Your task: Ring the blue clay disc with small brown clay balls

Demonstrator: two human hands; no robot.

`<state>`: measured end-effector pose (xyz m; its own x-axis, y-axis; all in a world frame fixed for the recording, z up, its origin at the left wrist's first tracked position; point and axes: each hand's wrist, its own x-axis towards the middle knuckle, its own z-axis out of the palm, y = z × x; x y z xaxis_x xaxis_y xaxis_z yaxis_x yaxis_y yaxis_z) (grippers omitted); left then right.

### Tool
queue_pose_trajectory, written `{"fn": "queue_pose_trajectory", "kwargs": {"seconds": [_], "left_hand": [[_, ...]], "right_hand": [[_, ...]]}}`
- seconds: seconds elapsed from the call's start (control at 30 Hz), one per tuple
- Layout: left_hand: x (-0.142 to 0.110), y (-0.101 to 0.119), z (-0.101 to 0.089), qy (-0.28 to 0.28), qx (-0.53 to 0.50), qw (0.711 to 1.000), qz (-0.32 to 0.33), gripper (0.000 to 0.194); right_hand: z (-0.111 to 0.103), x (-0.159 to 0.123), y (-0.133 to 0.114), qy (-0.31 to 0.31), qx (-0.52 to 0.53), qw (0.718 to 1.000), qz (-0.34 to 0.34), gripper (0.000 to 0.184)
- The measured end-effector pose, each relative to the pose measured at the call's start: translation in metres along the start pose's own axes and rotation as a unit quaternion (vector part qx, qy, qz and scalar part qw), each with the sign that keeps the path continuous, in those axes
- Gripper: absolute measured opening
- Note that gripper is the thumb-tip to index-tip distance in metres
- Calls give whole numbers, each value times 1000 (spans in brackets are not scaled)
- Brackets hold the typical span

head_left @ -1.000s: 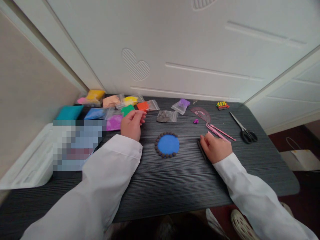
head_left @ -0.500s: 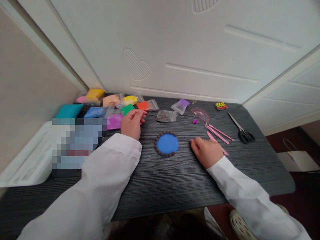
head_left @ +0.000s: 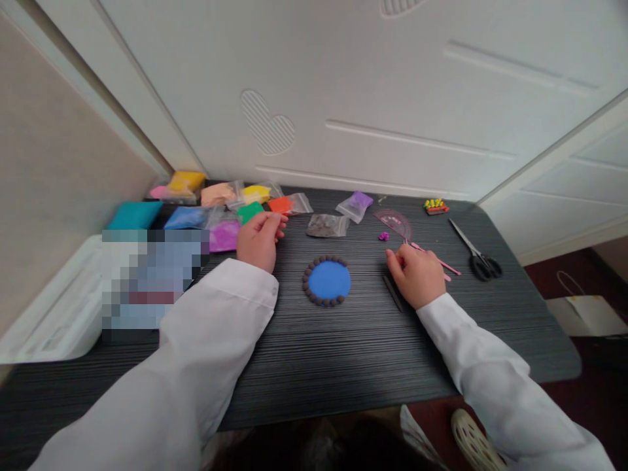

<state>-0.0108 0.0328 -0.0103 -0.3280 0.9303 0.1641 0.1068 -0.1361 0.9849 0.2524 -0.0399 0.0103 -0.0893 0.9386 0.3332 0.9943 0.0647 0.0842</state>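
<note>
In the middle of the table lies a flat blue clay oval [head_left: 330, 280], edged with small dark-brown clay balls [head_left: 307, 286] except along part of its right side. My left hand [head_left: 260, 241] rests to its upper left with fingers curled together; what they hold, if anything, is hidden. On the other side, my right hand [head_left: 419, 275] is closed over the pink modelling tools [head_left: 444, 267]. The pink knife is out of sight, and I cannot tell whether it is in the fingers. A thin dark clay strip [head_left: 393, 293] lies just left of this hand.
Bags of coloured clay, including purple [head_left: 224, 237] and green [head_left: 250, 212], crowd the back left. A brown clay bag [head_left: 326, 226], a purple clay lump [head_left: 383, 236] and a protractor [head_left: 394, 222] lie farther back. Scissors [head_left: 478, 258] lie right; a white tray [head_left: 63, 327] stands left.
My right hand has shifted right and slightly away from me, uncovering the dark clay strip and covering the pink knife. My left hand stays in place.
</note>
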Motion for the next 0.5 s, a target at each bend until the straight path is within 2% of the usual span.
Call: {"fn": "queue_pose_trajectory", "kwargs": {"seconds": [0.27, 0.5], "left_hand": [[1, -3, -1, 1, 9, 1000, 16, 16], [2, -3, -1, -3, 8, 1000, 11, 17]], "right_hand": [[1, 2, -20, -12, -27, 996, -83, 33], [-2, 1, -21, -23, -25, 997, -63, 33]]}}
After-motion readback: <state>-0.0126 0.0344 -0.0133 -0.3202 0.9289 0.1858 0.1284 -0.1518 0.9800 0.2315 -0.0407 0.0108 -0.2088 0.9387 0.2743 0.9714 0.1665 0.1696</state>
